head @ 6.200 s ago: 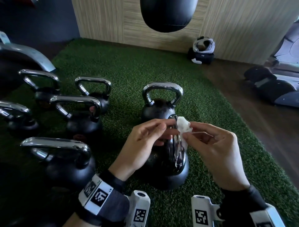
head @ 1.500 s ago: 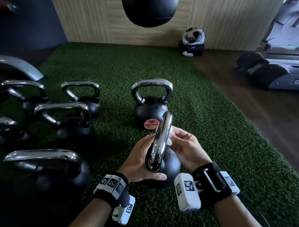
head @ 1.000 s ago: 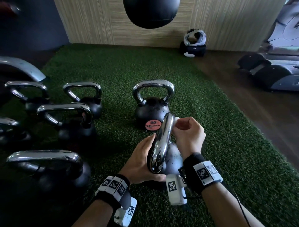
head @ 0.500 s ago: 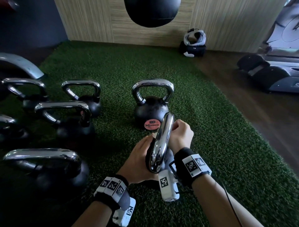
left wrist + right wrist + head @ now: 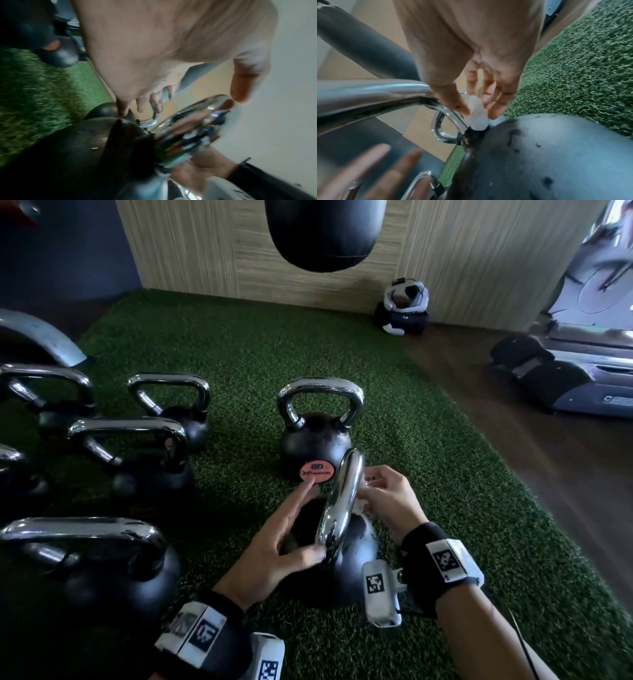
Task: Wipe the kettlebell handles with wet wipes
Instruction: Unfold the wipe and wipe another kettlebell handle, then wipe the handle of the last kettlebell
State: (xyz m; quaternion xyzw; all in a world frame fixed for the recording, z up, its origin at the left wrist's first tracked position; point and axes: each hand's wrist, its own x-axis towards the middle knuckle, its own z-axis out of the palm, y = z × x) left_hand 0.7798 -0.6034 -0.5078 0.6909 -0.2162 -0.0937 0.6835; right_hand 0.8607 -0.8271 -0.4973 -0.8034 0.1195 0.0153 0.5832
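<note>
The near kettlebell (image 5: 337, 573) is black and stands on green turf. Its chrome handle (image 5: 342, 501) runs edge-on away from me. My right hand (image 5: 376, 494) is on the handle's right side. There it pinches a white wet wipe (image 5: 477, 121) between thumb and fingers. The wipe presses against the handle's far leg where it meets the black body (image 5: 556, 155). My left hand (image 5: 291, 529) is on the handle's left side with fingers straight and spread. Its thumb lies by the handle's near end, and it grips nothing. In the left wrist view the handle (image 5: 188, 128) is blurred.
A second kettlebell (image 5: 317, 440) with a pink "20" label stands just beyond. Several more kettlebells (image 5: 137, 460) crowd the left. A black punching bag (image 5: 323, 234) hangs above. At right are bare wooden floor (image 5: 548, 474) and a treadmill (image 5: 565, 378). Headgear (image 5: 404, 309) lies by the wall.
My right hand has slid the wipe from the handle's top down its right side toward the base. My left hand has let go of the kettlebell body and spread its fingers.
</note>
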